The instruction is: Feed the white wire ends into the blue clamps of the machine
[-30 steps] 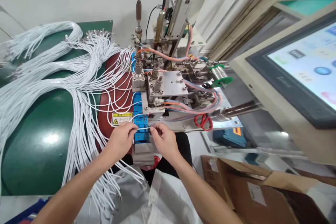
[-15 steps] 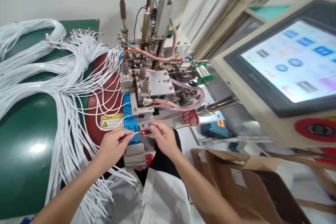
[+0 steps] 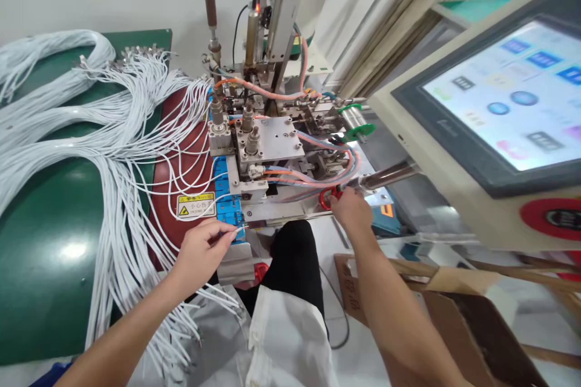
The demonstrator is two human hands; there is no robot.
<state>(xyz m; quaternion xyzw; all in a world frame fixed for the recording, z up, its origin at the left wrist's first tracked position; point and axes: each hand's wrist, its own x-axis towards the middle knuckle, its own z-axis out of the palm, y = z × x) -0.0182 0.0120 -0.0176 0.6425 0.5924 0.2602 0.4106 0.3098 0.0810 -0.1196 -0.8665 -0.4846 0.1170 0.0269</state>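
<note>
Right hand [image 3: 350,210] covers most of the red-handled scissors [image 3: 325,198] (blades unseen), the touchscreen [image 3: 508,97] runs off the right edge with blurred icons, and the yellow warning label [image 3: 196,205] is too small to read.

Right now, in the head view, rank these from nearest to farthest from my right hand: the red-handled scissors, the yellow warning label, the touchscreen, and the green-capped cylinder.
1. Red-handled scissors, touching the right hand on its left.
2. Green-capped cylinder, just beyond, above the hand.
3. Yellow warning label, across the machine to the left, near the left hand.
4. Touchscreen, far right and up; close to the label's rank, hard to call.
</note>
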